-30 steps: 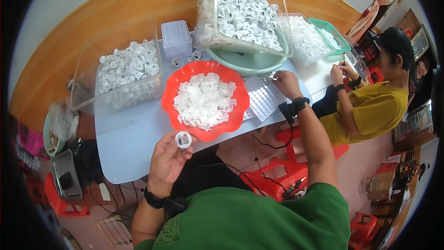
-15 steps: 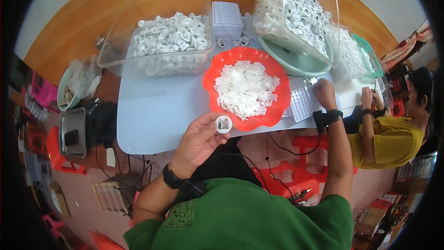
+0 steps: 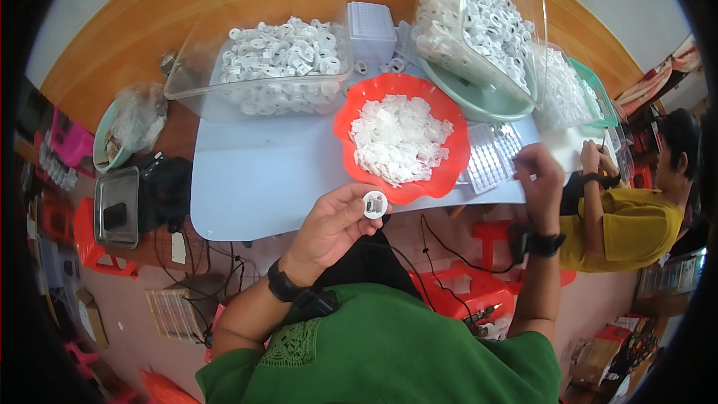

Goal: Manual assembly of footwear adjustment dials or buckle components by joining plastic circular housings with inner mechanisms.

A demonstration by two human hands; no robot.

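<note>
Between the thumb and fingers of my left hand [image 3: 340, 217] is a round white plastic part [image 3: 375, 205] with small metal pieces in its recess. It is held just in front of a red scalloped bowl [image 3: 449, 138] heaped with small translucent white plastic pieces [image 3: 400, 138]. My right hand [image 3: 540, 172] is raised at the table's right front, beside a clear compartment tray [image 3: 490, 158] of small parts. Its fingers are curled together; anything they pinch is too small to make out.
Behind the bowl stand a clear bin [image 3: 258, 86] of white round parts, stacked white trays [image 3: 372, 30], and another bin [image 3: 479, 22] tilted over a pale green basin [image 3: 486, 108]. To the right a co-worker in a yellow shirt [image 3: 628, 228] works. Red stools [image 3: 464, 288] and cables stand below.
My right hand has come back toward me, away from the compartment tray. My left hand, still holding the round part, has shifted slightly right in the picture.
</note>
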